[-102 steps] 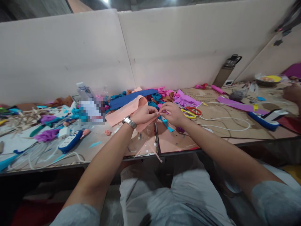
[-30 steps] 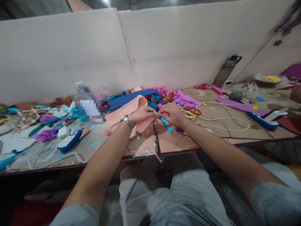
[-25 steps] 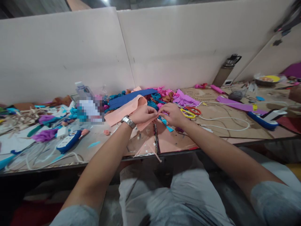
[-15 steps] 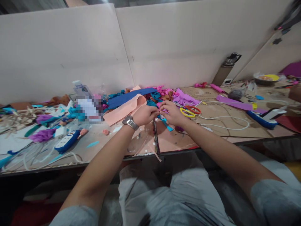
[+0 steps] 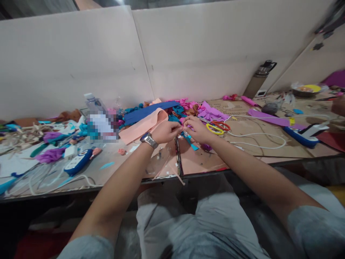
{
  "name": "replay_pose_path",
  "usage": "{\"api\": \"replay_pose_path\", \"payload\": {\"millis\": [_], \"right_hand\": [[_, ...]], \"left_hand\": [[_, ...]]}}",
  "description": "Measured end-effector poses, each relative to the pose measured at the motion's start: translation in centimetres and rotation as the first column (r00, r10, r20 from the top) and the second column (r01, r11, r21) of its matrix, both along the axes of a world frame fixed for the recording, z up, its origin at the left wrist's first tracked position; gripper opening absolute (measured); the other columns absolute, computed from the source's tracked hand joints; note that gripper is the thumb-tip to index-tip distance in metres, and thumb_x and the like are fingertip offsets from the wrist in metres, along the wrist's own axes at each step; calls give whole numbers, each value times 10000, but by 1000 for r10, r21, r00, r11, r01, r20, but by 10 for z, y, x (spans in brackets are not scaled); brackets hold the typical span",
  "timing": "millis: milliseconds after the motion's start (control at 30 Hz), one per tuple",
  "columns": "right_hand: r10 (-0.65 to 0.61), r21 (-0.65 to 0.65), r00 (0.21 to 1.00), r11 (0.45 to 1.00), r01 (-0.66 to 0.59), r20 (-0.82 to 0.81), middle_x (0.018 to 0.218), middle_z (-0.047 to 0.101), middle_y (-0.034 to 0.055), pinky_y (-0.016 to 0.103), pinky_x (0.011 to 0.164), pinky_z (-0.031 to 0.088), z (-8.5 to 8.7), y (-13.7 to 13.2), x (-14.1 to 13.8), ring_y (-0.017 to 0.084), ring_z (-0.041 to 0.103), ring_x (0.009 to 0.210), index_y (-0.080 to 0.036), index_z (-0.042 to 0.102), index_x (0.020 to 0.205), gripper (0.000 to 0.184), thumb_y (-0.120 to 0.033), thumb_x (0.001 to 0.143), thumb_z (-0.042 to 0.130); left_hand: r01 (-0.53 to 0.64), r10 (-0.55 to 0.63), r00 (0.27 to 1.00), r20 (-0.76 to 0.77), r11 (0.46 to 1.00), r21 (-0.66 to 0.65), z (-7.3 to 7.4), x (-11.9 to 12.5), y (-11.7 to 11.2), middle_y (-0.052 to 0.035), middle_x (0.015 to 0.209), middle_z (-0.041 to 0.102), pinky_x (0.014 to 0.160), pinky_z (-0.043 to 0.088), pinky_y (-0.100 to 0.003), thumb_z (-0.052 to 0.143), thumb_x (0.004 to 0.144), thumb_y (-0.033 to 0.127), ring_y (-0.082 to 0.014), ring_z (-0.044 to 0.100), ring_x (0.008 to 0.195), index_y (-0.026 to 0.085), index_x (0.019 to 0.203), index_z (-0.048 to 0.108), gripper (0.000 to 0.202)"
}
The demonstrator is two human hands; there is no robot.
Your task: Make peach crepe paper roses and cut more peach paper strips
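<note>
My left hand (image 5: pixel 167 131), with a metal watch (image 5: pixel 149 140) on its wrist, meets my right hand (image 5: pixel 197 131) over the middle of the table. Both hands are closed in a pinch, fingertips against fingertips. Whatever lies between them is too small or hidden to name. Just left of my left hand lies a folded strip of peach crepe paper (image 5: pixel 141 130). Yellow-handled scissors (image 5: pixel 215 128) and an orange-red handle (image 5: pixel 223 125) are right of my right hand. Behind the hands is a heap of crumpled purple (image 5: pixel 211 112), pink and teal paper, with a blue strip (image 5: pixel 152 112) on it.
A clear bottle (image 5: pixel 93 102) stands at the left, partly blurred out. Blue-and-white power strips (image 5: pixel 78 162) with white cords lie on both sides. A flask (image 5: pixel 260 80) leans near the white partition (image 5: pixel 205 46). Cardboard (image 5: pixel 258 144) covers the right side; scraps clutter the left.
My hands stay pinched together in nearly the same spot, with only slight finger movement. The other things lie as before.
</note>
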State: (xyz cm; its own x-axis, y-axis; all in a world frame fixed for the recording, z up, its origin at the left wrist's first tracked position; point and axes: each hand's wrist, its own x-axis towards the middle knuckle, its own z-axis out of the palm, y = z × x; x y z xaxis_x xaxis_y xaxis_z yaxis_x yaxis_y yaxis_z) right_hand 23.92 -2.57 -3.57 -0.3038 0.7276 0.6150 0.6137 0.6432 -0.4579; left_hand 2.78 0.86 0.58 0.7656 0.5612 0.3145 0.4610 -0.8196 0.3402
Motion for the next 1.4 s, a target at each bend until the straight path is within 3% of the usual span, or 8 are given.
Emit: {"api": "replay_pose_path", "payload": {"millis": [200, 367, 567, 700, 967, 1033, 1200, 1400], "right_hand": [[14, 5, 999, 1000, -13, -47, 1047, 700, 88, 421, 952, 441, 3, -1, -1, 250, 634, 1036, -214, 647, 795, 99, -243, 878, 601], [29, 15, 997, 999, -28, -65, 912, 724, 67, 361, 838, 468, 6, -3, -2, 225, 655, 898, -216, 659, 796, 179, -362, 900, 658], [17, 18, 999, 1000, -16, -46, 825, 694, 47, 336, 743, 441, 5, -3, -2, 203, 608, 775, -212, 663, 822, 198, -355, 943, 602], [28, 35, 999, 999, -26, -43, 861, 723, 48, 347, 775, 441, 5, -3, -1, 212, 628, 812, -220, 693, 851, 177, -359, 938, 626], [3, 180, 999, 984, -9, 35, 896, 728, 67, 395, 839, 391, 5, -7, -1, 237, 608, 875, -221, 679, 886, 204, -393, 970, 608], [25, 199, 999, 979, -33, 39, 914, 732, 72, 398, 846, 395, 5, -8, -1, 242, 608, 896, -221, 680, 912, 205, -395, 978, 595], [69, 232, 995, 969, -86, 78, 920, 742, 74, 405, 846, 420, 6, -7, 0, 252, 604, 911, -229, 698, 943, 161, -360, 969, 608], [59, 287, 988, 953, -97, 141, 942, 739, 83, 415, 872, 447, 7, -7, 2, 259, 613, 961, -229, 701, 950, 140, -317, 975, 595]], "left_hand": [[6, -2, 999, 41, 995, -99, -1, -4, 4, -54, 740, 736, 635, 458, -254, 535, 948, 518, -161, 638, 659, 175, 860, 747, 413], [35, -25, 998, 61, 982, -184, 1, -2, 0, -59, 738, 739, 624, 464, -247, 535, 948, 536, -160, 650, 660, 167, 844, 736, 433], [68, -47, 996, 81, 959, -277, 7, -3, -3, -50, 792, 742, 641, 455, -249, 533, 944, 549, -158, 641, 697, 155, 859, 726, 447], [21, -3, 998, 63, 959, -282, 6, -4, 1, -38, 754, 711, 624, 426, -257, 557, 924, 543, -152, 593, 674, 153, 841, 729, 434], [83, -26, 990, 141, 903, -421, 8, -3, 0, 10, 622, 579, 567, 341, -229, 655, 852, 561, -103, 475, 604, 133, 723, 670, 447], [80, -2, 987, 161, 872, -483, 9, -3, 0, -11, 675, 648, 622, 404, -232, 680, 835, 526, -120, 548, 653, 133, 726, 680, 407], [140, 97, 955, 282, 689, -711, 8, -2, -1, -48, 729, 717, 723, 515, -285, 691, 767, 360, -168, 652, 717, 136, 717, 696, 229], [123, 134, 945, 299, 699, -705, 7, -1, -1, -73, 762, 739, 732, 537, -317, 645, 809, 428, -187, 660, 744, 131, 740, 728, 316]]}}
